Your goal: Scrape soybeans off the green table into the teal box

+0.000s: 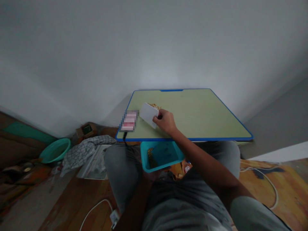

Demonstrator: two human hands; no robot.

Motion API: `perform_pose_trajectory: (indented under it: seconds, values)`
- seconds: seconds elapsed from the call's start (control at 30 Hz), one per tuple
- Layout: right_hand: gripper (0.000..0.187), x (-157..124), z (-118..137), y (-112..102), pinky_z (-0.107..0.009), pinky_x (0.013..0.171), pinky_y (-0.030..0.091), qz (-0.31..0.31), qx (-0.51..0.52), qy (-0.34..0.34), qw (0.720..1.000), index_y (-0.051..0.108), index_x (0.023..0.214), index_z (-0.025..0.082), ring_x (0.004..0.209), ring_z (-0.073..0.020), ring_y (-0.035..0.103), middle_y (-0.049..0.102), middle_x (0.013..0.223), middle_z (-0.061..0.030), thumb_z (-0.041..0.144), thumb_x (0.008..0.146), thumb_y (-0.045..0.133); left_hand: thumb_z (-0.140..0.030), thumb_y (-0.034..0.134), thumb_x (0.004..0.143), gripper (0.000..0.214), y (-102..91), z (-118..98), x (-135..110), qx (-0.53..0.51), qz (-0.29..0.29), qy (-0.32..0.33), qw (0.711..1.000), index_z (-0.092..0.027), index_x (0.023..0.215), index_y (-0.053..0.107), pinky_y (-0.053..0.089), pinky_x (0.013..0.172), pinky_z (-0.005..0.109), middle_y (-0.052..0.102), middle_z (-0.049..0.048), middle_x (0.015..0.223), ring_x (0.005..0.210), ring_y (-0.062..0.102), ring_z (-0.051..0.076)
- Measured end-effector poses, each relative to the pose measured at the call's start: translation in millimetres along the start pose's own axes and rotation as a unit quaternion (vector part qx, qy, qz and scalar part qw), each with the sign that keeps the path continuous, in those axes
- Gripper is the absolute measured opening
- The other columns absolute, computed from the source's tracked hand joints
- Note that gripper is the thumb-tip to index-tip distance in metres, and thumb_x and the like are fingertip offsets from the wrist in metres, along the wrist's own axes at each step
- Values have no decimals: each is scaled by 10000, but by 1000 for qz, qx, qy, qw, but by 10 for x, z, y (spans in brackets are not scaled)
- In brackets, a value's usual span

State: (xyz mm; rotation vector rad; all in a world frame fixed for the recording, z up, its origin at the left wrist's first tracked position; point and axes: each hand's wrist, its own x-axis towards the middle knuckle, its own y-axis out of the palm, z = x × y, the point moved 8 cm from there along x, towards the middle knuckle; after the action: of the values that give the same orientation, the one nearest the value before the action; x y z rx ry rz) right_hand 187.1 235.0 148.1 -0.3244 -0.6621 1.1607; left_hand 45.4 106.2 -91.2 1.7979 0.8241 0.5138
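Observation:
My right hand (166, 121) is closed on the edge of a flat white rectangular piece (149, 115), which is tilted above the left part of the table top. Behind its upper edge shows a small heap of yellow-brown grains (155, 106). I cannot tell whether the white piece is a card or one side of a box. Just below the table's front edge is a teal plastic basin (179, 154), tilted, with some grains (150, 155) at its left side. My left hand (151, 175) grips the basin from underneath at the near left; its fingers are mostly hidden in shadow.
The pale green table (192, 112) has a blue rim and stands against the wall. A blurred pinkish item (129, 121) lies at its left, with a black strap or cord (124, 136). On the floor are a green basin (55, 150), checked cloth (83, 152) and white cables (271, 183).

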Motion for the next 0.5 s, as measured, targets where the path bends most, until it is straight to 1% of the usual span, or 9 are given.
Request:
perform_pose_trajectory:
  seconds: [0.1, 0.17, 0.23, 0.3, 0.37, 0.43, 0.5]
  values:
    - [266, -20, 33, 40, -280, 676, 357, 1, -23, 5, 1000, 476, 646, 241, 633, -132, 487, 586, 654, 28, 198, 781, 701, -609, 151, 1103, 748, -40, 0, -23, -1, -19, 1, 1000, -266, 1717, 405, 514, 1111, 708, 670, 179, 1582, 1426, 642, 428]
    - [284, -44, 29, 57, -283, 671, 350, 3, -29, 6, 1000, 467, 633, 242, 622, -130, 471, 569, 640, 29, 192, 778, 706, -591, 150, 1107, 741, -35, 8, -31, -2, -19, 0, 1000, -259, 1741, 344, 518, 1108, 699, 660, 188, 1590, 1425, 641, 426]
    - [304, -60, 17, 77, -288, 660, 343, 8, -29, 5, 1000, 461, 614, 245, 605, -130, 458, 546, 618, 31, 191, 772, 714, -587, 140, 1107, 737, -4, 3, -35, -4, -9, 4, 1000, -270, 1719, 400, 518, 1112, 683, 649, 178, 1605, 1417, 647, 414]
    - [309, -66, 1, 86, -292, 648, 338, 7, -24, 0, 1000, 462, 602, 248, 593, -134, 450, 531, 600, 31, 195, 763, 720, -582, 130, 1106, 740, 44, -11, -34, -5, 9, 8, 1000, -280, 1653, 527, 517, 1113, 674, 647, 162, 1611, 1402, 659, 404]
    - [300, -65, -26, 77, -294, 639, 335, -3, -18, -7, 1000, 469, 598, 251, 588, -139, 446, 529, 589, 28, 208, 755, 720, -593, 107, 1101, 785, 97, -20, -25, -5, 32, 6, 999, -256, 1565, 643, 515, 1118, 673, 649, 159, 1608, 1407, 656, 410]
    - [288, -62, -70, 52, -293, 633, 335, -16, -13, -8, 1000, 474, 596, 253, 589, -142, 446, 529, 583, 25, 226, 750, 716, -624, 78, 1091, 845, 146, -23, -9, -7, 57, 1, 998, -228, 1521, 688, 520, 1119, 663, 656, 157, 1599, 1425, 644, 419]
    - [283, -61, -119, 21, -290, 627, 333, -23, -8, -5, 1000, 475, 594, 254, 587, -141, 447, 521, 576, 25, 245, 746, 713, -656, 53, 1079, 879, 196, -18, 8, -12, 86, -6, 996, -230, 1542, 667, 520, 1130, 648, 650, 139, 1608, 1453, 623, 415]
